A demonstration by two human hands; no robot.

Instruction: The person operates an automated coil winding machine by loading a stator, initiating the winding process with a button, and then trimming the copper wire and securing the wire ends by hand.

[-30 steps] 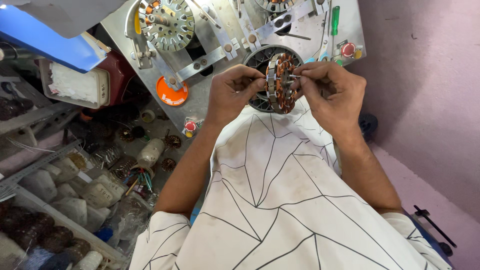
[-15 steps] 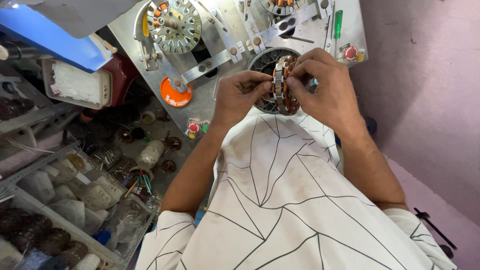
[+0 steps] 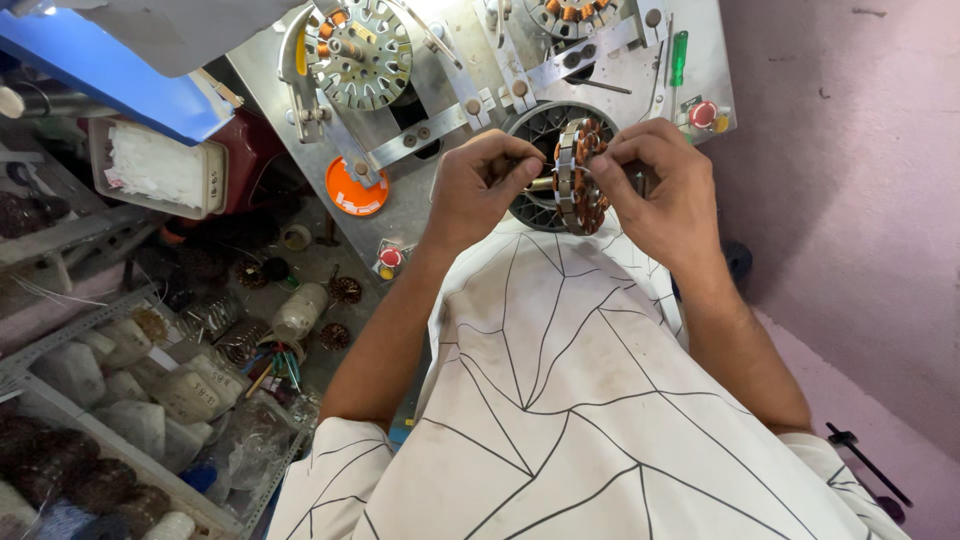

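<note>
A round stator with copper windings (image 3: 574, 176) stands on edge between my hands, in front of a metal winding bench (image 3: 440, 190). My left hand (image 3: 480, 190) pinches at its left side, fingertips by the rim. My right hand (image 3: 660, 190) grips its right side from above. Behind the stator sits a dark ring-shaped holder (image 3: 540, 125) set in the bench. My white patterned shirt fills the lower middle of the view.
A second stator (image 3: 358, 55) is mounted at the bench's top left, near an orange disc (image 3: 355, 190). A green-handled screwdriver (image 3: 679, 55) and red buttons (image 3: 703, 113) lie at right. Cluttered shelves with wire coils and bags (image 3: 120, 400) are at left. A pink wall is at right.
The stator has stayed between both hands while the fingers shifted around its rim; the view has drifted slightly.
</note>
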